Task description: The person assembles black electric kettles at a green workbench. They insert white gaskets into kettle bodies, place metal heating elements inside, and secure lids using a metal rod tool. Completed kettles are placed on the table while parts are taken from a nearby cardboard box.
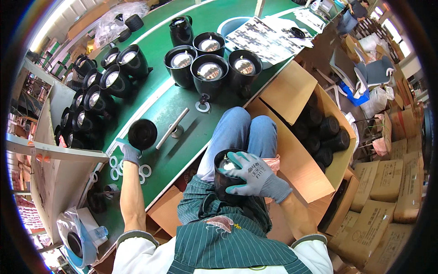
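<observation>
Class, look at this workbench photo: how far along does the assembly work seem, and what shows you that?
Done, apparently: rows of black lamp housings with shiny reflectors stand on the green table. In hand: the right hand grips a black housing on the lap, while the left hand holds a black round cap over white rings. Left: more black parts fill the cardboard box, so probably plenty remains.
</observation>
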The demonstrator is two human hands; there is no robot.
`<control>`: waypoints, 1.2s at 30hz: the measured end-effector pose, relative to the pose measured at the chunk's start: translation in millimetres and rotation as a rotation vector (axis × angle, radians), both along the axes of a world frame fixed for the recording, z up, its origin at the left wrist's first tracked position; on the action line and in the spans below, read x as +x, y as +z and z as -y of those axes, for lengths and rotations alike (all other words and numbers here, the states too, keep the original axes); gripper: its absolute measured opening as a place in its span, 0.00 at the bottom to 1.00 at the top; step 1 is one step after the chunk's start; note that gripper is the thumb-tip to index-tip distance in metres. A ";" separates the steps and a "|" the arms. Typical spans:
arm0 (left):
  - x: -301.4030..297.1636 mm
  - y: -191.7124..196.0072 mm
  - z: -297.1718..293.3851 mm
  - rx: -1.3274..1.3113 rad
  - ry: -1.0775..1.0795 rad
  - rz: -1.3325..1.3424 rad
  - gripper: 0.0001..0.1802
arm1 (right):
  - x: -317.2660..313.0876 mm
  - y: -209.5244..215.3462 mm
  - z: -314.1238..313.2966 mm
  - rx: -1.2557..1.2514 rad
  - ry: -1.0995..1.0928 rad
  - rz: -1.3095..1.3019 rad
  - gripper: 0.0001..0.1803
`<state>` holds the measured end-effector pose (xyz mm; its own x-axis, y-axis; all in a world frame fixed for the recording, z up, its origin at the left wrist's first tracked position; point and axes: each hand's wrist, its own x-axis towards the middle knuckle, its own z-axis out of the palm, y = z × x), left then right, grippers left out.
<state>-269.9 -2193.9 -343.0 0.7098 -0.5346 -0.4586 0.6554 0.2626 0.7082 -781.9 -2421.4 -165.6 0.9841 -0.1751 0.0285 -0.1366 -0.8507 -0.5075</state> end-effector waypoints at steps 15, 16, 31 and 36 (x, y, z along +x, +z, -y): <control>-323.9 228.3 88.1 -0.205 -0.703 1.671 0.52 | -64.1 -36.5 -25.2 1.805 -0.665 0.711 0.42; -320.8 240.6 91.7 -0.276 -0.679 1.776 0.48 | -69.1 -57.0 -27.8 1.899 -0.580 0.727 0.47; -246.8 276.6 -92.1 -0.238 0.063 0.953 0.61 | -0.5 -72.2 -32.4 1.726 -0.794 0.514 0.43; -229.5 292.3 -209.8 1.496 0.544 0.818 0.46 | 19.8 -76.3 -0.2 1.732 -0.693 0.377 0.41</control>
<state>-499.4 -1984.0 -50.6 0.9197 0.3123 0.2380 0.1180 -0.7980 0.5910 -762.2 -2421.2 -241.9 0.7235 -0.5480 -0.4197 0.1231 0.7008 -0.7027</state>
